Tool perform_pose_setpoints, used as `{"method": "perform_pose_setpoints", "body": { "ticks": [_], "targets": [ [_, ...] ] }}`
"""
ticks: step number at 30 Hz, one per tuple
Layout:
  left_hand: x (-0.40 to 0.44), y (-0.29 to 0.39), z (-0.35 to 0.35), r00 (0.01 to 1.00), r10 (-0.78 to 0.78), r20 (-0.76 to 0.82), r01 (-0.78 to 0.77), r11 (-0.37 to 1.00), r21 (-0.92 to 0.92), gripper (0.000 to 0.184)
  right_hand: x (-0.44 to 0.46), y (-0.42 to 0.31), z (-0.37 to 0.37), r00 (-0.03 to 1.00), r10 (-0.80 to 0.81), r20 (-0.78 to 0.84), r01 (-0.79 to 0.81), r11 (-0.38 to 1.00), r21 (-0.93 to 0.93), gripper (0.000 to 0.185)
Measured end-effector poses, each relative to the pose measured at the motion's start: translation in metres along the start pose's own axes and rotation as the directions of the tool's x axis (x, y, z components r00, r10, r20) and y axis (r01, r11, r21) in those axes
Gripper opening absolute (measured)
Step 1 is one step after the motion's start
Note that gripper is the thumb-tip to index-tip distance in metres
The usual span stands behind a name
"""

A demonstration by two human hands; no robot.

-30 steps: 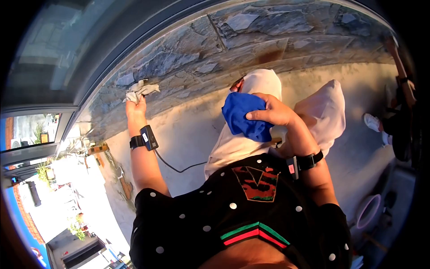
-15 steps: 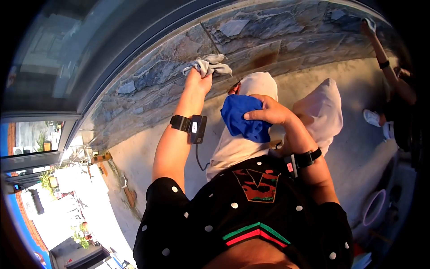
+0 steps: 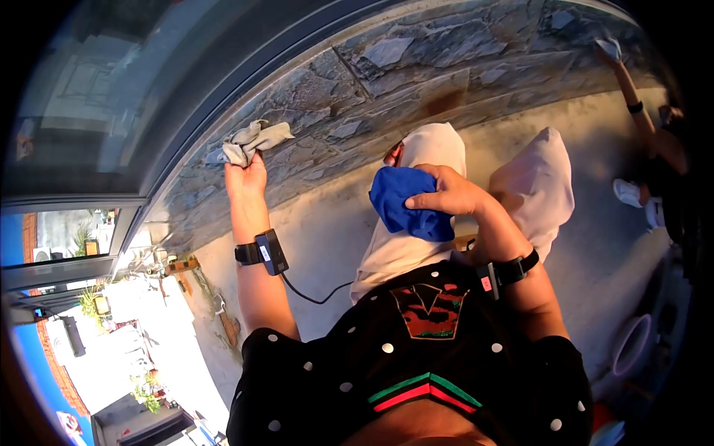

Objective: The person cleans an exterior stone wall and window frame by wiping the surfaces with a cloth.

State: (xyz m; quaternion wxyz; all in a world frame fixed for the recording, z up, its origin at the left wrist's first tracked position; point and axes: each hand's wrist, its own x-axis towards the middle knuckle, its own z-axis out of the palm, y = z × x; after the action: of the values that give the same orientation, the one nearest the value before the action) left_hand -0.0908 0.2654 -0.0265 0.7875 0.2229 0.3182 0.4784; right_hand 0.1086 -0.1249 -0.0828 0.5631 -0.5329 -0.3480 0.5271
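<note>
My left hand (image 3: pixel 247 177) is closed on a crumpled light grey cloth (image 3: pixel 256 140) and presses it against the stone-patterned wall (image 3: pixel 312 93), below the window frame. Part of the cloth spreads loosely to the right of my fingers. My right hand (image 3: pixel 448 192) grips a bunched blue cloth (image 3: pixel 407 199) over my leg in light trousers (image 3: pixel 435 141). Its thumb lies on top of the cloth; the other fingers are partly hidden.
A window (image 3: pixel 82 97) with a dark frame rises above the wall. At the right, another person's hand (image 3: pixel 611 56) holds a pale cloth against the wall. A pinkish hoop-like rim (image 3: pixel 632 346) stands at the lower right. Plants (image 3: pixel 89 303) show at the left.
My left hand has slid the grey cloth leftward and a little down along the wall. My right hand with the blue cloth has barely shifted. The other person's hand moved slightly.
</note>
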Motion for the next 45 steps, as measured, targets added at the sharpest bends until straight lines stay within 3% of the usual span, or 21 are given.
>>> {"method": "perform_pose_setpoints", "body": {
  "ticks": [3, 5, 7, 9, 11, 12, 13, 15, 17, 19, 23, 29, 31, 33, 35, 36, 37, 38, 39, 42, 45],
  "targets": [
    [0.018, 0.042, -0.029, 0.977, 0.201, -0.076, -0.187, 0.968, 0.165, 0.027, 0.001, -0.002, -0.001, 1.000, -0.004, 0.020, 0.004, 1.000, 0.001, 0.053],
    [0.016, 0.046, -0.035, 0.981, 0.191, -0.029, -0.180, 0.960, 0.213, 0.021, 0.002, -0.003, -0.001, 1.000, -0.010, 0.025, 0.010, 1.000, -0.003, 0.052],
    [-0.016, 0.015, 0.001, 0.880, 0.472, -0.044, -0.425, 0.827, 0.368, 0.019, 0.002, -0.001, 0.000, 1.000, -0.019, 0.021, 0.020, 1.000, -0.012, 0.052],
    [-0.027, -0.020, 0.027, 0.780, 0.624, -0.057, -0.528, 0.703, 0.477, 0.046, 0.002, 0.000, -0.002, 1.000, -0.017, 0.010, 0.017, 1.000, -0.018, 0.052],
    [-0.039, -0.057, 0.046, 0.709, 0.657, 0.256, -0.681, 0.546, 0.487, 0.047, 0.002, 0.001, -0.002, 1.000, -0.012, -0.003, 0.012, 1.000, -0.025, 0.052],
    [-0.038, -0.075, 0.050, 0.576, 0.696, 0.429, -0.766, 0.275, 0.581, 0.046, 0.002, 0.001, -0.002, 1.000, -0.018, -0.001, 0.018, 1.000, -0.016, 0.052],
    [-0.036, -0.093, 0.054, 0.438, 0.670, 0.600, -0.797, -0.020, 0.604, 0.046, 0.002, 0.000, -0.002, 1.000, -0.022, 0.003, 0.022, 1.000, -0.010, 0.053],
    [-0.056, -0.128, 0.084, 0.246, 0.561, 0.791, -0.855, -0.259, 0.449, 0.045, 0.002, -0.001, -0.003, 1.000, -0.009, -0.004, 0.009, 1.000, -0.019, 0.053],
    [-0.072, -0.153, 0.106, 0.258, 0.371, 0.892, -0.885, -0.279, 0.372, 0.045, 0.001, -0.003, -0.003, 1.000, 0.001, -0.011, -0.002, 1.000, -0.029, 0.054],
    [-0.077, -0.166, 0.116, 0.185, 0.260, 0.948, -0.851, -0.441, 0.287, 0.048, 0.000, -0.003, -0.002, 1.000, -0.015, -0.024, 0.014, 1.000, -0.015, 0.053],
    [-0.074, -0.149, 0.109, 0.162, 0.161, 0.974, -0.849, -0.480, 0.221, 0.049, -0.003, -0.004, 0.001, 0.999, 0.005, -0.037, -0.006, 1.000, -0.011, 0.053],
    [-0.042, -0.063, 0.048, 0.256, 0.446, 0.857, -0.723, -0.500, 0.476, 0.050, -0.005, -0.010, 0.000, 1.000, 0.010, -0.013, -0.011, 0.993, -0.116, 0.051],
    [-0.038, -0.042, 0.039, 0.387, 0.618, 0.684, -0.641, -0.353, 0.681, 0.048, -0.004, -0.008, -0.002, 1.000, -0.020, -0.005, 0.018, 0.976, -0.215, 0.050],
    [-0.027, -0.035, 0.034, 0.435, 0.677, 0.594, -0.749, -0.094, 0.656, 0.049, -0.002, -0.005, -0.002, 1.000, -0.026, 0.011, 0.028, 0.980, -0.195, 0.050],
    [-0.038, -0.050, 0.060, 0.363, 0.700, 0.615, -0.827, -0.063, 0.559, 0.048, 0.000, -0.003, -0.001, 0.999, -0.035, 0.021, 0.039, 0.983, -0.179, 0.050],
    [-0.038, -0.059, 0.072, 0.304, 0.658, 0.689, -0.819, -0.189, 0.542, 0.049, 0.000, -0.004, 0.000, 0.998, -0.055, 0.021, 0.058, 0.980, -0.193, 0.050],
    [-0.057, -0.075, 0.098, 0.288, 0.616, 0.734, -0.833, -0.216, 0.508, 0.050, 0.000, -0.005, 0.000, 0.997, -0.074, 0.018, 0.076, 0.975, -0.208, 0.050],
    [-0.058, -0.091, 0.113, 0.182, 0.543, 0.820, -0.841, -0.345, 0.415, 0.049, -0.001, -0.007, 0.000, 0.997, -0.072, 0.013, 0.073, 0.975, -0.211, 0.050],
    [-0.063, -0.112, 0.129, 0.160, 0.525, 0.836, -0.883, -0.303, 0.359, 0.049, -0.002, -0.009, 0.001, 0.998, -0.065, 0.006, 0.065, 0.975, -0.213, 0.049],
    [-0.068, -0.155, 0.148, -0.065, 0.268, 0.961, -0.844, -0.528, 0.090, 0.057, -0.003, -0.008, 0.003, 0.998, -0.051, -0.026, 0.044, 0.972, -0.230, 0.049],
    [-0.063, -0.178, 0.132, -0.071, 0.027, 0.997, -0.834, -0.551, -0.045, 0.057, -0.003, -0.008, 0.004, 0.998, -0.036, -0.053, 0.022, 0.966, -0.257, 0.049]
  ]
}}
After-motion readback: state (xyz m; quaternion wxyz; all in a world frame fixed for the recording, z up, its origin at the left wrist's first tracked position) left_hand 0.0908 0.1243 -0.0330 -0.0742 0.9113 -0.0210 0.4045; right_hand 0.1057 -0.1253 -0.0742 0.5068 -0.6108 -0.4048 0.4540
